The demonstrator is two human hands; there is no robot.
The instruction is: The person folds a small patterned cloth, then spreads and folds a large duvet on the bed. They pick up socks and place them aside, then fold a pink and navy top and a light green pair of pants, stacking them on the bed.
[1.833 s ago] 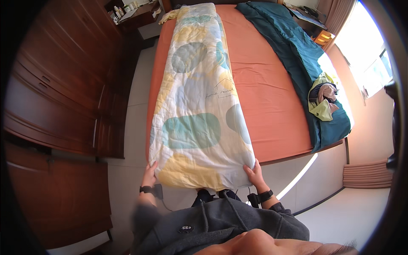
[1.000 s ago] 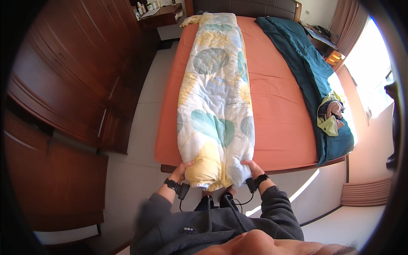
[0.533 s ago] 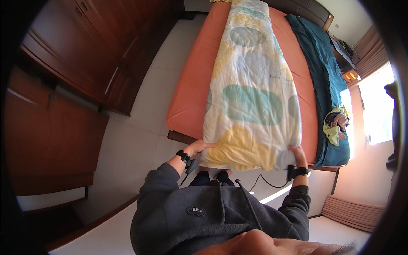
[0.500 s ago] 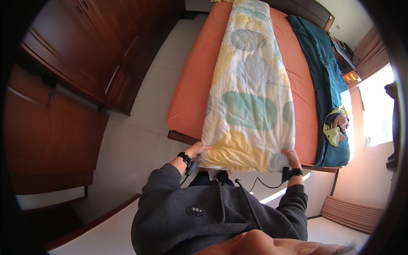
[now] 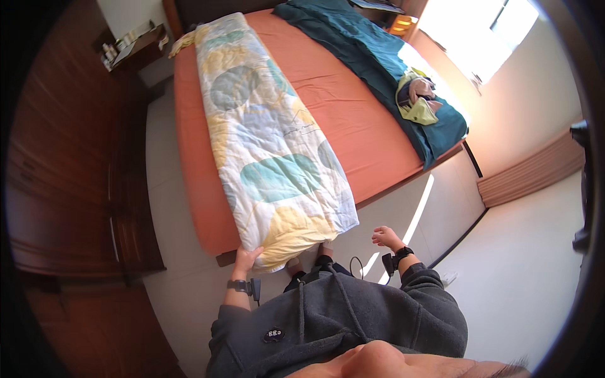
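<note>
A long folded quilt (image 5: 277,145), white with yellow, green and grey patches, lies lengthwise on the orange-sheeted bed (image 5: 353,120). Its near end hangs over the foot of the bed. My left hand (image 5: 247,258) is closed on the quilt's near left corner, its fingertips partly hidden by the cloth. To the right of the quilt's near right corner, my right hand (image 5: 386,237) is apart from the cloth, its fingers loosely bent with nothing in them. Both wrists carry black straps with small devices.
A dark teal cover (image 5: 372,69) runs along the bed's right side, with crumpled clothes (image 5: 419,97) on it. Dark wooden wardrobes (image 5: 69,145) stand on the left. A small shelf (image 5: 135,49) with bottles is at the far left. A bright window (image 5: 479,31) and curtain (image 5: 535,167) are on the right.
My right hand has let go of the quilt's near right corner and moved away from it. My left hand stays at the left corner. The view has turned to the right.
</note>
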